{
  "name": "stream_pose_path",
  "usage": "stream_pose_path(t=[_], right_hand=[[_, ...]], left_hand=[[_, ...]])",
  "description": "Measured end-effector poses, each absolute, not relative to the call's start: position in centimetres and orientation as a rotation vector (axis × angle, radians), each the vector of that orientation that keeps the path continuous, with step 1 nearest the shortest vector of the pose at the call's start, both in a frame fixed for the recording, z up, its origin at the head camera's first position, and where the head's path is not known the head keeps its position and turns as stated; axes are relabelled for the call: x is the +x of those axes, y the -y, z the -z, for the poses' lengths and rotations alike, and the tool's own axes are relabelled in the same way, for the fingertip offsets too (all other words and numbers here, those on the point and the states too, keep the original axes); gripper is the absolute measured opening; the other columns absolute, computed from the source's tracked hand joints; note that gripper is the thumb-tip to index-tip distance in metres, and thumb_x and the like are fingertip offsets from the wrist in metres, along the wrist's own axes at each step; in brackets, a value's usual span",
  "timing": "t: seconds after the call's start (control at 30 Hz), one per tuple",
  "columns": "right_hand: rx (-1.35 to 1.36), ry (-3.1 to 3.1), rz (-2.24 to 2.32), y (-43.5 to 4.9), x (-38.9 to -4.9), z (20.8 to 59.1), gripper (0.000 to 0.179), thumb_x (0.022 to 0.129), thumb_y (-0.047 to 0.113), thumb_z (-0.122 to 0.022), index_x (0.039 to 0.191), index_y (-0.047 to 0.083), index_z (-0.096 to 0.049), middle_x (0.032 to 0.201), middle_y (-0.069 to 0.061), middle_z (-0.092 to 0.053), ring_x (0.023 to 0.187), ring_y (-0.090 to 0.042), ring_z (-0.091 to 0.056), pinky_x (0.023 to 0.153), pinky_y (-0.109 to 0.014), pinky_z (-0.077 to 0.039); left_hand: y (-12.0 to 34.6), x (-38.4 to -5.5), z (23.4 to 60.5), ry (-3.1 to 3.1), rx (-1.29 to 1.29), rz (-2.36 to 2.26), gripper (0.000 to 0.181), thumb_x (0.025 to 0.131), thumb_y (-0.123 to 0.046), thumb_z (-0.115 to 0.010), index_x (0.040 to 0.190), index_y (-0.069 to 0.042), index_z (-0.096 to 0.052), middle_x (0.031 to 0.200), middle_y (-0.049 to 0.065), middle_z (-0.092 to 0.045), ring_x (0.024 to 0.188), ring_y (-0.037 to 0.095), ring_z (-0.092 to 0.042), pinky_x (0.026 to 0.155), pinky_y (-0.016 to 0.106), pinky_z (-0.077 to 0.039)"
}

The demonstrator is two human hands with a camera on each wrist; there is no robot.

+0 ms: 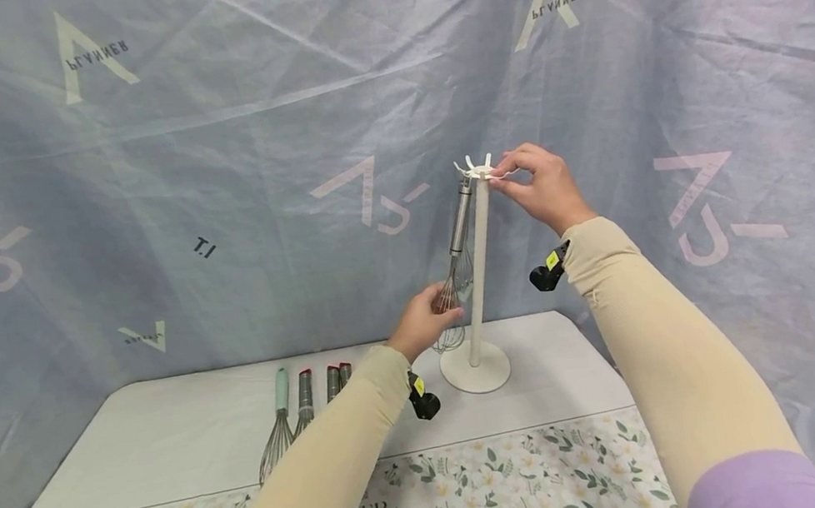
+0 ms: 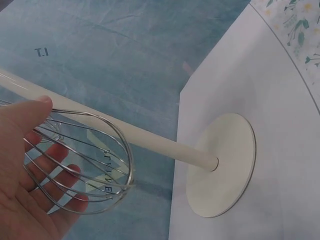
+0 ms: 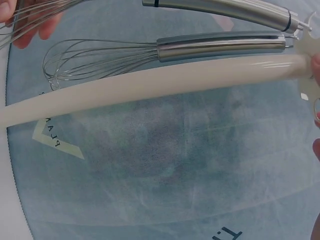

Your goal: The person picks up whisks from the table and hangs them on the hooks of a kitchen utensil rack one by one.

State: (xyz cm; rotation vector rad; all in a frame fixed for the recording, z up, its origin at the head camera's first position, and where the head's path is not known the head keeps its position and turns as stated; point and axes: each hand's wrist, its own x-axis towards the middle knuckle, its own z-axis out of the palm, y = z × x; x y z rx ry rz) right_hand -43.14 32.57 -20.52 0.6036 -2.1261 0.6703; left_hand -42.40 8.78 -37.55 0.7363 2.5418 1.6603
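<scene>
A cream stand (image 1: 481,271) rises from a round base (image 2: 225,165) and carries a ring of white hooks (image 1: 479,170). My left hand (image 1: 421,319) holds a steel whisk (image 1: 461,227) by its wire loops, thumb on one side and fingers curved on the other. That whisk's handle reaches up to the hooks. Behind it, a second steel whisk (image 3: 222,48) hangs along the pole, seen in the right wrist view. At the top, my right hand (image 1: 547,188) pinches the edge of the hook ring; its fingertips are mostly cut off in the right wrist view.
On the white table (image 1: 171,432), left of the stand, lie a whisk with a mint handle (image 1: 282,390) and several grey-handled, red-tipped whisks (image 1: 306,391), partly behind my left forearm. A floral runner (image 1: 479,480) crosses the front. Blue-grey cloth (image 1: 256,179) hangs behind.
</scene>
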Motion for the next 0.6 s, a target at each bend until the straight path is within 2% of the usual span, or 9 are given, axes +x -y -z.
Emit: stream_pose_path(t=[0.2,0.33,0.6], right_hand=[[0.588,2.138,-0.724,-32.4,-42.9,20.3,0.015,0.089,0.017,-0.079,0.097,0.005,-0.074,0.108,-0.009,-0.065,0.119,-0.026,-0.059,0.094,-0.046,-0.046],[0.577,2.139,-0.726,-32.4,-42.9,20.2,0.015,0.089,0.017,-0.079,0.097,0.005,-0.075,0.109,-0.009,-0.066,0.118,-0.026,-0.059,0.092,-0.047,-0.046],[0.557,2.224,-0.730,-32.5,-42.7,20.0,0.018,0.091,0.021,-0.077,0.101,0.006,-0.075,0.112,-0.007,-0.065,0.123,-0.023,-0.056,0.095,-0.047,-0.045]], left_hand=[[-9.1,-42.7,37.9,-2.537,0.718,-1.636,0.066,0.098,-0.027,-0.069,0.154,-0.007,-0.040,0.130,0.013,-0.062,0.121,0.026,-0.059,0.100,0.043,-0.051],[-9.5,-42.8,38.2,-2.543,0.710,-1.634,0.062,0.098,-0.027,-0.069,0.151,-0.006,-0.043,0.134,0.015,-0.060,0.122,0.028,-0.059,0.100,0.044,-0.050],[-9.9,-42.6,39.3,-2.548,0.608,-1.575,0.066,0.098,-0.030,-0.069,0.154,-0.013,-0.040,0.143,0.018,-0.052,0.131,0.032,-0.052,0.103,0.049,-0.047]])
